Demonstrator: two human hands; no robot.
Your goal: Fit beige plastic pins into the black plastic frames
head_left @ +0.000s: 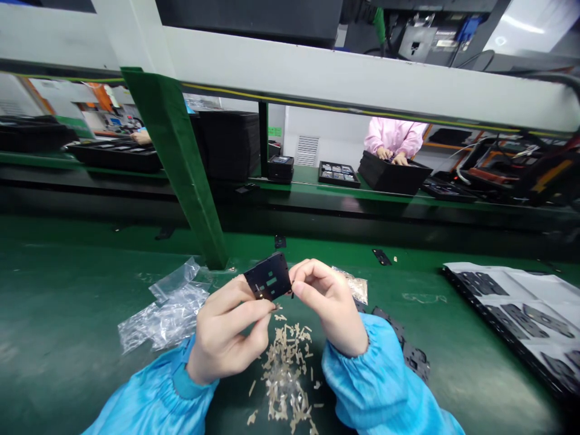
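Observation:
My left hand (233, 326) grips a thin black plastic plate (268, 278) with small rectangular cutouts, tilted above the table. At the plate's right edge, my right hand (324, 299) has thumb and forefinger pinched together. A small dark bit shows at those fingertips; whether it belongs to the plate or is separate, I cannot tell. Below both hands lies a loose heap of small tan pieces (287, 368). Crumpled clear plastic bags (170, 308) rest to the left of my left hand. Several black plates (414, 359) lie beside my right sleeve, partly hidden by it.
A tray (544, 284) of black plates stands at the right. A bag of tan pieces (357, 289) lies behind my right hand. A green post (181, 175) rises at the left. Across the shelf, a person in pink sleeves (394, 138) handles a black box (392, 175).

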